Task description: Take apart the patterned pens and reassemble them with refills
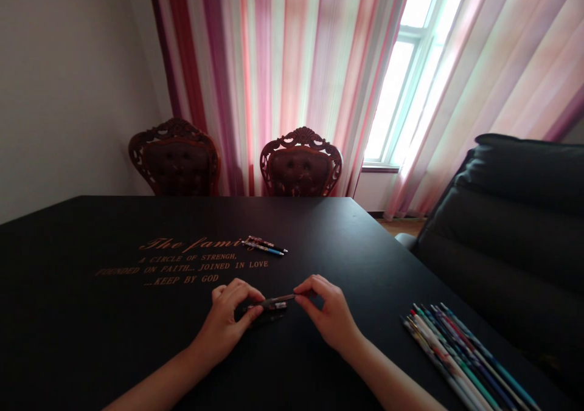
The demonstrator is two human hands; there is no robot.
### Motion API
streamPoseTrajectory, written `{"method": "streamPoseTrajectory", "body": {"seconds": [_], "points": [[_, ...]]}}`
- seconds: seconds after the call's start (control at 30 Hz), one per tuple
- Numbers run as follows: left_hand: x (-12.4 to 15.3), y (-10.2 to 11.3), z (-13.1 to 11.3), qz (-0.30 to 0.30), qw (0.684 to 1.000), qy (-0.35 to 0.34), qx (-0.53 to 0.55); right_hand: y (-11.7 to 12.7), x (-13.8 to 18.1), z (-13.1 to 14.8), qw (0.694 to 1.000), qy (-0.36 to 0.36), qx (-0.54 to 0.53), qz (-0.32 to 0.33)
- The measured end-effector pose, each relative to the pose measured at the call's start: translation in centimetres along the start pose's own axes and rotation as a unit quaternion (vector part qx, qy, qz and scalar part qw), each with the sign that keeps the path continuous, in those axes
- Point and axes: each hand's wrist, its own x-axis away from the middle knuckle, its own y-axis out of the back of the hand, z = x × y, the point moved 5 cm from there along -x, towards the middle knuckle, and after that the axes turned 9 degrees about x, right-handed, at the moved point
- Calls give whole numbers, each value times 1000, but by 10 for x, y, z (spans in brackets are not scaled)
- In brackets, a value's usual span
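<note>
My left hand [228, 323] and my right hand [328, 314] meet low over the black table [114, 350] and hold one dark pen [275, 303] between them. The left fingers pinch the pen's barrel, and the right fingertips pinch its thin end. The pen lies nearly level, just above the tabletop. Two more pens [266, 245] lie side by side farther back, near the gold lettering [191, 260].
A row of several coloured pens [460, 356] lies at the table's right front edge. Two carved red chairs [301, 165] stand behind the table before striped curtains. A dark padded armchair [515, 228] stands close on the right.
</note>
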Motion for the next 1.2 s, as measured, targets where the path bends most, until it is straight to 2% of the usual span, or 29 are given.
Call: {"method": "streamPoseTrajectory", "body": {"seconds": [0.23,0.37,0.47,0.57,0.7,0.8,0.87,1.07,1.2], "points": [[4,-3,-14,50,997,-54,-25,-27,11,17,999,12,-13,45],[5,-4,-13,42,997,-61,-17,-38,16,24,998,12,-16,62],[5,-4,-8,24,999,-43,-21,-35,14,23,998,14,-10,56],[5,0,-7,2,998,-22,-60,-21,6,8,999,-14,-21,22],[5,-1,-11,39,994,-15,-105,3,-2,-29,996,-73,-41,-24],[5,-2,-14,57,991,-17,-117,11,-5,-54,990,-116,-75,-27],[5,-3,-15,59,990,-24,-122,10,-5,-60,987,-129,-99,-15],[8,-2,-11,22,990,-47,-128,0,-1,-36,988,-94,-112,39],[9,-1,-9,13,990,-48,-129,-3,1,-23,991,-73,-97,47]]}}
